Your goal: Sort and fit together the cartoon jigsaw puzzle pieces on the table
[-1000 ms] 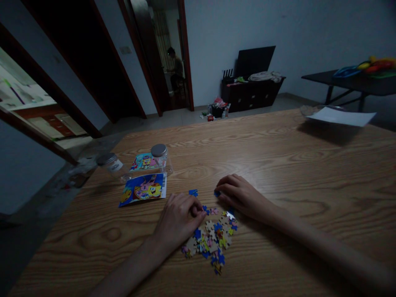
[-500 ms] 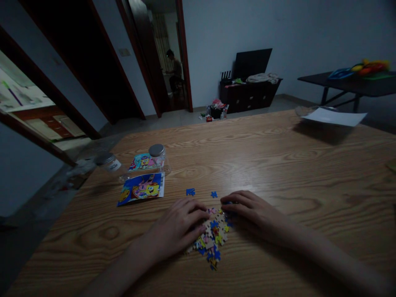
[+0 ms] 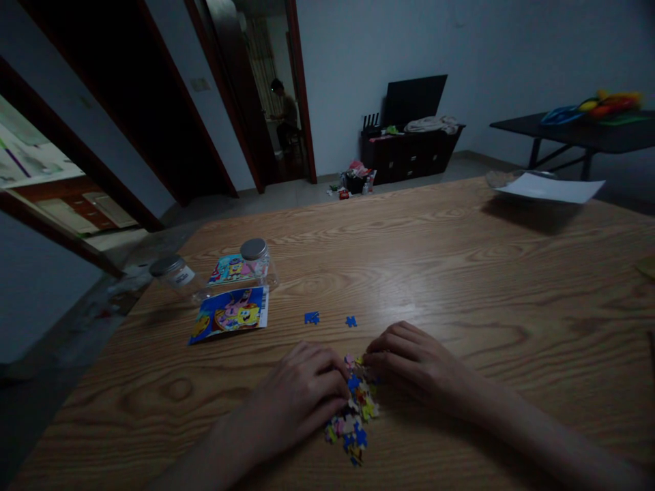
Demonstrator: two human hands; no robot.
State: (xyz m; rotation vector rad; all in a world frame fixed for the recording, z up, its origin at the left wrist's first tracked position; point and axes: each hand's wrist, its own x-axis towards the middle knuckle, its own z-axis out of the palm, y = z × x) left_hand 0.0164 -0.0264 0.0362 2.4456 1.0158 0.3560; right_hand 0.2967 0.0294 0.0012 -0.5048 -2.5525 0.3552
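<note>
A heap of jigsaw puzzle pieces [image 3: 353,429], blue, yellow, pink and bare cardboard, lies on the wooden table between my hands. My left hand [image 3: 310,385] rests against the heap's left side, fingers bent and thumb apart, covering some pieces. From the right, my right hand [image 3: 412,358] curves over the upper edge, its fingertips touching pieces and its thumb hidden. Neither hand shows a piece lifted off the table. Beyond the heap lie a blue joined puzzle section [image 3: 312,318] and a single blue puzzle piece [image 3: 351,321].
Two cartoon picture sheets [image 3: 233,314] lie at the left beside a clear jar [image 3: 258,259] and another lidded jar [image 3: 177,274]. White paper [image 3: 555,188] sits over a clear dish at the far right. Someone [image 3: 285,112] sits beyond the doorway.
Both hands have drawn slightly nearer to me, and the right fingers have pushed the outlying pieces inward. The heap is narrower now. The camera view has shifted slightly.
</note>
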